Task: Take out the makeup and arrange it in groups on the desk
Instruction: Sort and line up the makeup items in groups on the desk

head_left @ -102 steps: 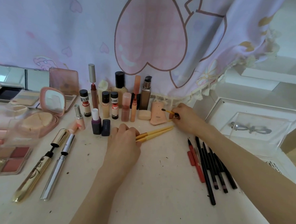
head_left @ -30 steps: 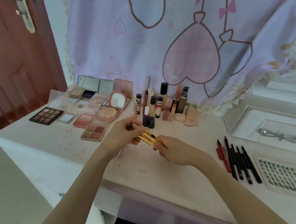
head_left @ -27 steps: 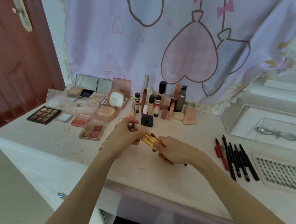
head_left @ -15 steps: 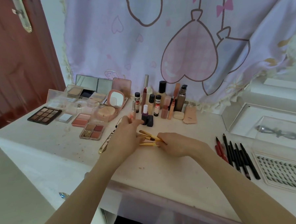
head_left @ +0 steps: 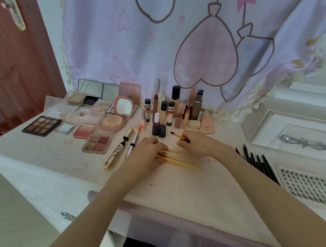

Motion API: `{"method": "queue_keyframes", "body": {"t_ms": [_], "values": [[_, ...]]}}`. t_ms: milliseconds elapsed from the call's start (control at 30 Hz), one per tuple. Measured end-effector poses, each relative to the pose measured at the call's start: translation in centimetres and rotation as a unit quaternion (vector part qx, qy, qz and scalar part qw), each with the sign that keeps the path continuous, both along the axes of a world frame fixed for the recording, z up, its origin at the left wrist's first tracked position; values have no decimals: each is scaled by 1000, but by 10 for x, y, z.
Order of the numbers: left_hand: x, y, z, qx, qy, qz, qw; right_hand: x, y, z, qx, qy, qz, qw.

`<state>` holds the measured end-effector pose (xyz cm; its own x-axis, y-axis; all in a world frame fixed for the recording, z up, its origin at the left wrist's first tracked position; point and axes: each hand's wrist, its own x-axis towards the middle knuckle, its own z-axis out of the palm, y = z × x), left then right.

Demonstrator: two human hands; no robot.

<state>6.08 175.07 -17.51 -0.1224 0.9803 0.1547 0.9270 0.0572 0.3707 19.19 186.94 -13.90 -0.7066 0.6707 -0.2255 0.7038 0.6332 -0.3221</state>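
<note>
Several yellow-handled makeup brushes [head_left: 183,161] lie side by side on the white desk [head_left: 201,197], handles pointing right. My left hand [head_left: 147,152] rests on their left ends, fingers laid over them. My right hand [head_left: 197,144] pinches one more small yellow brush [head_left: 176,135], its dark tip pointing up-left, just behind the laid-out ones. Bottles and lip tubes [head_left: 170,110] stand in a cluster at the back. Two mascara tubes [head_left: 119,151] lie left of my left hand.
Eyeshadow and blush palettes [head_left: 43,125] and compacts [head_left: 117,119] fill the left side. Black pencils [head_left: 258,162] lie at the right beside a lash tray [head_left: 310,185] and a clear box [head_left: 297,134]. A curtain hangs behind; a red door stands at the left.
The brushes came down from between both hands onto the desk. My left hand now lies over them, and my right hand has drawn away holding a single brush.
</note>
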Motion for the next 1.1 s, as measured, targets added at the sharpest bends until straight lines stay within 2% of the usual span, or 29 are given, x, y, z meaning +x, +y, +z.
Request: {"method": "queue_keyframes", "body": {"t_ms": [233, 467, 867, 1100], "values": [[4, 0, -13, 87, 3, 10, 996, -7, 4, -10, 30, 75, 10, 997], [4, 4, -25, 166, 35, -16, 985, 6, 2, -20, 43, 97, 39, 994], [7, 14, -27, 185, 47, -10, 982, 26, -11, -44, 55, 116, 64, 990], [23, 7, -31, 201, 63, 0, 978, 47, -25, -51, 151, 163, 39, 974]]}}
